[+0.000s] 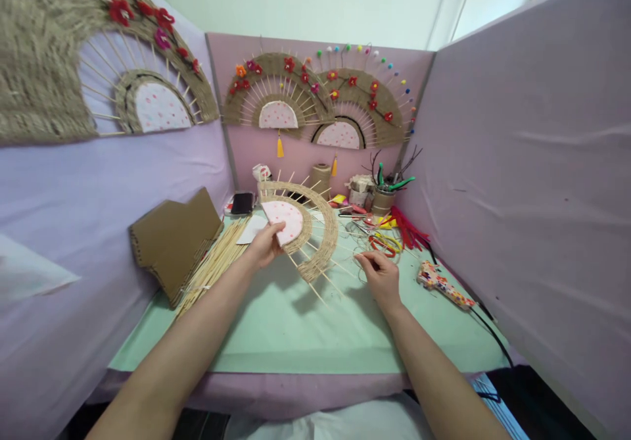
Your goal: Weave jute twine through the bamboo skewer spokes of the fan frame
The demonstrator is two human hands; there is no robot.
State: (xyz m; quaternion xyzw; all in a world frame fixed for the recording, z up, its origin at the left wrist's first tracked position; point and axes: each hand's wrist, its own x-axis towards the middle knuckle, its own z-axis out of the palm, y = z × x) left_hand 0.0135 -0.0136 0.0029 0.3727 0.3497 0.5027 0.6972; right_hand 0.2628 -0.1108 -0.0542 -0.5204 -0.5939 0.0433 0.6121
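Note:
My left hand point(266, 246) grips a half-round fan point(323, 246) by its pink-dotted white centre, above the table. Twine is woven round thin sticks in an inner and an outer band, and bare stick ends poke out past the rim. To the right of the fan, my right hand point(378, 274) is closed, thumb and fingertips pinched on a thin strand of twine point(359, 256). Loops of that twine hang near the scissors point(387, 243) with yellow and red handles.
Bamboo sticks point(214, 256) and brown cardboard point(175, 246) lie at left. A flower-patterned glue gun point(444, 285) with a black cord rests at right. Behind stand a twine spool point(321, 180), a pot of tools point(383, 200) and red pipe cleaners point(407, 229). Finished fans point(276, 91) hang on the back panel.

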